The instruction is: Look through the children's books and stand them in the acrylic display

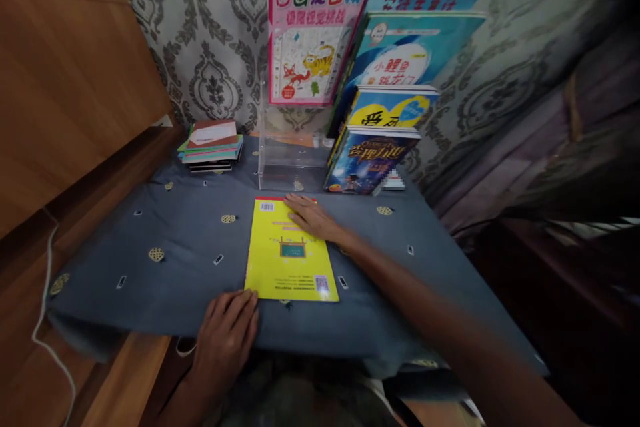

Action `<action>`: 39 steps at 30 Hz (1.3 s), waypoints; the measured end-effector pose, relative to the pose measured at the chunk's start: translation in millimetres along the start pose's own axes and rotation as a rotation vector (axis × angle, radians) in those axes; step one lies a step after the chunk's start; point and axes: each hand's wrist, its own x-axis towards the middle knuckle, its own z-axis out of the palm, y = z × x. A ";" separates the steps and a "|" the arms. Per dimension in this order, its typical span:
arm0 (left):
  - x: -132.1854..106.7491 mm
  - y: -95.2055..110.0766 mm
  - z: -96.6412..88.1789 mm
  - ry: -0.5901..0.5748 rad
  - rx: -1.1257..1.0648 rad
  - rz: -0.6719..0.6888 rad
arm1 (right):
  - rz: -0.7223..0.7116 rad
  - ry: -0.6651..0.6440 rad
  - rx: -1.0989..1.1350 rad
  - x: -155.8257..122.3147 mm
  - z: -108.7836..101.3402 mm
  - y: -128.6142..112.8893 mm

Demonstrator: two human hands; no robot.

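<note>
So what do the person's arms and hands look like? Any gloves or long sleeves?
No gloves! The left hand and right hand are bare, with slim fingers and no rings that I can see. The right forearm has no sleeve or cable showing; the left forearm looks bare too.

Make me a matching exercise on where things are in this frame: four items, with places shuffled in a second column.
Items
1. left hand
2. right hand
3. book stack
4. pink book

Places
A. over the far part of the yellow book
B. high in the clear rack
C. at the yellow book's near left corner
D. left of the clear rack

Pairs: 1-C, 2-A, 3-D, 4-B
</note>
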 end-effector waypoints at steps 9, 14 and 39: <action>19.9 -25.1 5.7 -0.178 -0.119 -0.165 | 0.046 -0.037 -0.107 -103.4 -4.3 -58.0; 59.2 -52.6 41.0 -0.279 -0.222 -0.282 | 0.072 -0.093 -0.091 -132.6 -9.1 -93.9; 185.8 -64.7 -20.0 -0.130 -1.114 -0.219 | 0.128 0.688 0.780 -83.3 -74.0 -34.0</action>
